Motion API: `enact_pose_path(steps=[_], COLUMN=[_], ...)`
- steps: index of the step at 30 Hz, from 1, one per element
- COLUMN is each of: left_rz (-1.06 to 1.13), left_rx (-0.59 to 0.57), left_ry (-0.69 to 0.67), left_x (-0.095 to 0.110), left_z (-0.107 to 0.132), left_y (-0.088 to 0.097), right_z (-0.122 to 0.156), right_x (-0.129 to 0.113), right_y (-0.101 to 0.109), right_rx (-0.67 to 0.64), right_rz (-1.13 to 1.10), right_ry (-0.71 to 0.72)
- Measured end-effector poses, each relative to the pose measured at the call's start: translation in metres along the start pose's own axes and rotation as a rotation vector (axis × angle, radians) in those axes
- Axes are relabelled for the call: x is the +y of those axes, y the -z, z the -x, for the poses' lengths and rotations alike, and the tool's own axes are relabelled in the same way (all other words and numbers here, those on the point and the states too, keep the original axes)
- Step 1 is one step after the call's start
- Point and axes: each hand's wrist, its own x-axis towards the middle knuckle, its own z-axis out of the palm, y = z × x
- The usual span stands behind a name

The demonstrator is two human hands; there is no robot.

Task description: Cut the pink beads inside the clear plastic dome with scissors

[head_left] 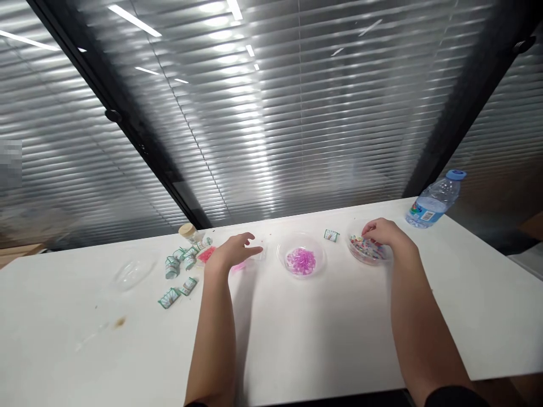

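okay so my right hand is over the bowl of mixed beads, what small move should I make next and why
Probably pinch one bead: your right hand already rests fingertips-down in the mixed-bead bowl, while the left hand lies flat beside the pink-bead bowl.

Bright overhead strip lights glare on blinds (271, 113); soft shadows under arms, edges warped, slight blur.

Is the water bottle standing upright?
No, the bottle lies on its side at the table's far right corner, its blue cap pointing away.
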Motion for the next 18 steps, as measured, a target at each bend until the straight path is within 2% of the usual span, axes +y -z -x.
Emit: enact_pose_path(steps=[5,9,14,18], left_rz=[-0.024,-0.081,-0.148,-0.143], left_rx=[-0.034,-0.089,-0.084,-0.084], left_ry=[-0.061,-0.104,-0.108,-0.128], left_x=[0.009,0.026,0.045,0.048], left_z=[-0.007,-0.009,-0.011,-0.013], left_y=[-0.009,-0.022,-0.038,-0.042], right_z=[0.000,0.000,0.000,-0.001], right_x=[0.002,0.004,0.004,0.007], right_y=[-0.001,-0.001,0.001,0.000], right_rx=[0.049,0.108,0.154,0.148], right_rz=[-0.011,-0.018,-0.023,-0.040], right_ry=[-0.017,-0.038,-0.049,-0.046])
